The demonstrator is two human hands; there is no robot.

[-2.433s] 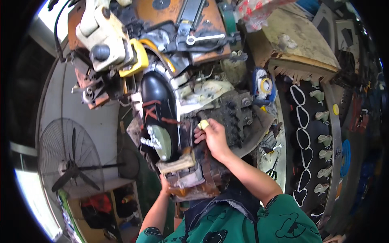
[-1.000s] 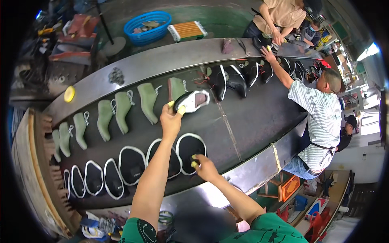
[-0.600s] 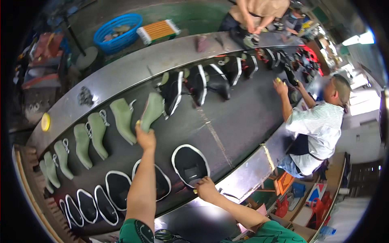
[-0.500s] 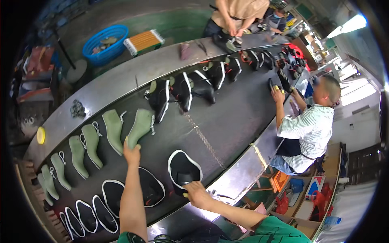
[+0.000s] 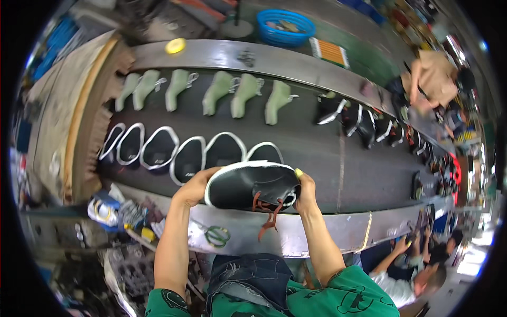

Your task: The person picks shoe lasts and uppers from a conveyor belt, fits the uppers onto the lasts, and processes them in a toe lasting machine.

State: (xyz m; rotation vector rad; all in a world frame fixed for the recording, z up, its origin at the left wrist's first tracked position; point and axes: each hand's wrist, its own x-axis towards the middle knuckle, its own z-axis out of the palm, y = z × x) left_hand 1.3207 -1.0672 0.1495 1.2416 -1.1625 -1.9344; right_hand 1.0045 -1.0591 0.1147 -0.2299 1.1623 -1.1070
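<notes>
Both my hands hold a black shoe upper [image 5: 237, 185] with a white rim and loose reddish-brown laces, over the near edge of the conveyor. My left hand [image 5: 195, 189] is closed round its broad end. At the laced end, my right hand [image 5: 306, 193] grips it, a yellow cover showing on one fingertip. Whether anything is inside the upper is hidden. Beyond it on the dark belt [image 5: 317, 153] lie several similar uppers [image 5: 158, 149] in a row. Behind those is a row of green shoe lasts [image 5: 244, 96] with white cords.
Metal ledges [image 5: 222, 53] line the belt; green-handled scissors [image 5: 217, 236] lie on the near one. A yellow roll [image 5: 175, 46] sits on the far ledge. Laced black shoes [image 5: 367, 127] stand to the right. Co-workers [image 5: 430, 79] are at the far right. A blue basket [image 5: 285, 27] stands behind.
My view has swung left. My left hand has left the row of lasts, and the last it held is gone from there. The upper is lifted off the belt and now in both hands.
</notes>
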